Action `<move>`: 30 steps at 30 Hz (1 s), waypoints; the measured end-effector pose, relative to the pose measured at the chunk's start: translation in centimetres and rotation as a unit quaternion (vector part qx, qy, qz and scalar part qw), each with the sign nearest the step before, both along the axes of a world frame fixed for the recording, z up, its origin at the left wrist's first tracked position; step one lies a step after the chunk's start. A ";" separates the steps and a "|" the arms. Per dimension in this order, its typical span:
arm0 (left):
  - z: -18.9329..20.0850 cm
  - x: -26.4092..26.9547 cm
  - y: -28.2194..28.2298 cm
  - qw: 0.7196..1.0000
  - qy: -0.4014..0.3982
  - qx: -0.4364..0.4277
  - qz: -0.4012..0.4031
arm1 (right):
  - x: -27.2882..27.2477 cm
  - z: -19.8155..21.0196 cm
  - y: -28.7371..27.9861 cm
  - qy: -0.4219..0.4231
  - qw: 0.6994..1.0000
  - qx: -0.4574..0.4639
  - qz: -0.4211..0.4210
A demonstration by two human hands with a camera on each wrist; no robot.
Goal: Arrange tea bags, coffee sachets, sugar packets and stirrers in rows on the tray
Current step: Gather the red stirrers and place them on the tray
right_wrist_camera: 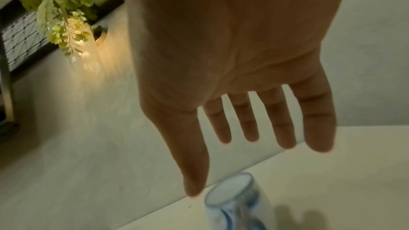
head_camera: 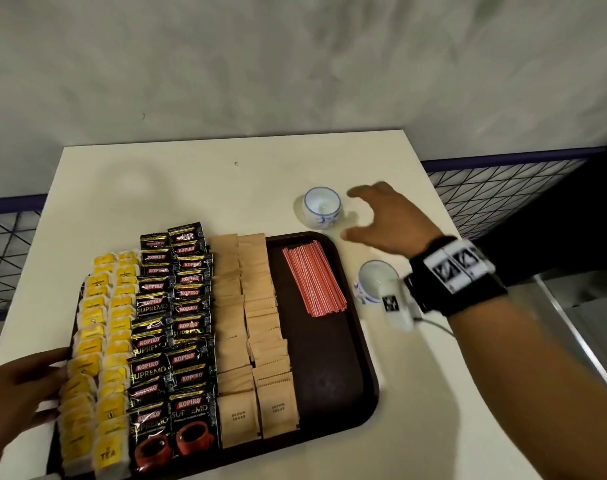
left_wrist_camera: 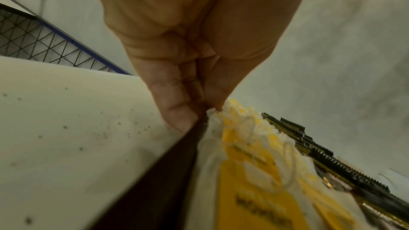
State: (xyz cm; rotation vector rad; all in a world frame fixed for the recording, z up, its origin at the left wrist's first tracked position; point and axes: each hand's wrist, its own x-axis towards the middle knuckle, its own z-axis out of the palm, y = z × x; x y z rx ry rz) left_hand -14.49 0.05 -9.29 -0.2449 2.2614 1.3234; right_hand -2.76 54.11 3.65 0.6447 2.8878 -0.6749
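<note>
Fingers of right hand (head_camera: 388, 220) wide, near far cup (head_camera: 321, 207); left hand (head_camera: 21, 386) in pinch on tray (head_camera: 326, 375) rim

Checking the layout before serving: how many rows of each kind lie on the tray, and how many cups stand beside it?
Tea bag rows: 2
Coffee sachet rows: 2
Sugar packet rows: 2
Stirrer bundles: 1
Cups: 2
Total: 9
</note>
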 end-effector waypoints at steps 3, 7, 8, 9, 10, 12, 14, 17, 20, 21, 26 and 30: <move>3.5 1.4 2.8 0.999 0.006 0.002 -0.036 | -5.5 0.5 0.7 -0.066 0.996 0.035 0.049; 3.8 1.1 3.1 0.999 -0.017 -0.027 -0.036 | -8.9 -1.4 0.7 -0.139 0.984 0.051 0.101; 4.1 1.1 3.3 0.999 -0.011 -0.034 -0.040 | -9.0 -1.9 0.6 -0.140 0.983 0.049 0.108; 4.2 1.1 3.5 0.999 -0.015 -0.023 -0.043 | -8.9 -2.4 0.7 -0.131 0.984 0.046 0.109; 4.0 0.9 3.4 0.999 -0.016 -0.028 -0.042 | -8.7 -2.7 0.9 -0.118 0.986 0.045 0.105; 3.9 0.8 3.4 0.998 -0.030 -0.024 -0.050 | -7.8 -2.8 1.7 -0.101 0.990 0.041 0.089; 3.9 0.8 3.7 0.998 -0.022 -0.029 -0.051 | -6.5 -2.7 2.7 -0.101 0.992 0.033 0.066; 3.6 1.0 3.5 0.998 -0.005 -0.021 -0.051 | -3.8 -2.9 4.0 -0.105 0.993 0.027 0.040; 3.7 0.9 3.7 0.998 -0.007 -0.027 -0.052 | -1.1 -3.1 4.4 -0.104 0.994 0.021 0.028; 3.7 0.9 3.7 0.998 -0.008 -0.024 -0.051 | -0.4 -3.2 4.4 -0.101 0.994 0.017 0.026; 3.8 1.1 3.8 0.999 -0.002 -0.029 -0.039 | 1.9 -3.5 3.7 -0.084 0.996 -0.024 0.033; 4.1 1.2 4.0 0.999 -0.008 -0.025 -0.032 | 3.2 -2.7 3.8 -0.055 0.996 -0.072 0.010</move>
